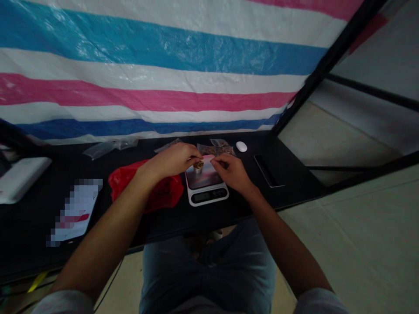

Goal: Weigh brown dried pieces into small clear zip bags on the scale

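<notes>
On the steel plate of a white kitchen scale (pixel 192 197) stands a small metallic cup (pixel 198 170), filled with small brown pieces. My left hand (pixel 176 159) reaches in from the left, fingers bent together at the cup's upper rim; whether they grip the cup or a piece is not clear. Over the right side of the plate, my right hand (pixel 231 171) has thumb and forefinger pinched; anything between them is too small to make out. A crumpled red plastic bag (pixel 168 194) lies open beside the scale, partly behind my left forearm.
Clear bags of brown pieces (pixel 209 149) lie behind the scale. To the right are a white mouse (pixel 241 146) and a dark flat device (pixel 268 170). Clear plastic (pixel 108 147), a white box (pixel 24 179) and a pixelated flat item (pixel 77 213) occupy the left. A striped sheet (pixel 163 78) hangs behind.
</notes>
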### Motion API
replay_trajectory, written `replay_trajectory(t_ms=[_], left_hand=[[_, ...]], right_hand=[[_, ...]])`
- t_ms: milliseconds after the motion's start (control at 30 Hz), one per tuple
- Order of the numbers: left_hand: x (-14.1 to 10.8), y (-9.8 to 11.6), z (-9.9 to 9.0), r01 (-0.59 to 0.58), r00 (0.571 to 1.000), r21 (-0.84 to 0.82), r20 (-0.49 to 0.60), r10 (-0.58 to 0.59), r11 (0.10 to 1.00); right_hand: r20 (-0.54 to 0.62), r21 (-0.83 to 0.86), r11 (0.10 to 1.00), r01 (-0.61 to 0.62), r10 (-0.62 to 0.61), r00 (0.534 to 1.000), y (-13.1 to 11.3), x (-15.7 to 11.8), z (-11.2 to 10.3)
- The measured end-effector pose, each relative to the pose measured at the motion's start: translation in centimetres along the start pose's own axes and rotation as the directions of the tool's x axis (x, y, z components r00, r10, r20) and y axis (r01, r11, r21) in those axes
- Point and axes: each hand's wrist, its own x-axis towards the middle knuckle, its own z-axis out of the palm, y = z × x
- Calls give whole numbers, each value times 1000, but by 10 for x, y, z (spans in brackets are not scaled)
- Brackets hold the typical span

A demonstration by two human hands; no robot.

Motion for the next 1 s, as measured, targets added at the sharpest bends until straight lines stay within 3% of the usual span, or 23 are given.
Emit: replay_trajectory(t_ms=[300, 400, 533, 700, 833, 1000], left_hand=[[-4, -4, 7, 45, 997, -44, -60, -48, 998], [-7, -6, 7, 72, 992, -71, -98, -79, 995], [-17, -15, 9, 131, 985, -107, -96, -142, 986], [-41, -33, 17, 302, 953, -189, 88, -290, 934], [-54, -39, 26, 488, 859, -196, 283, -428, 850], [-58, -41, 32, 539, 819, -153, 326, -472, 829]], right_hand=[[26, 2, 1000, 21, -21, 999, 6, 20, 4], [97, -10, 1000, 30, -28, 995, 14, 35, 5], [281, -44, 997, 58, -44, 959, 21, 58, 11], [472, -29, 997, 71, -49, 880, 18, 78, 18], [538, -31, 993, 110, -76, 839, 16, 85, 17], [563, -42, 986, 163, -111, 819, 17, 86, 17]])
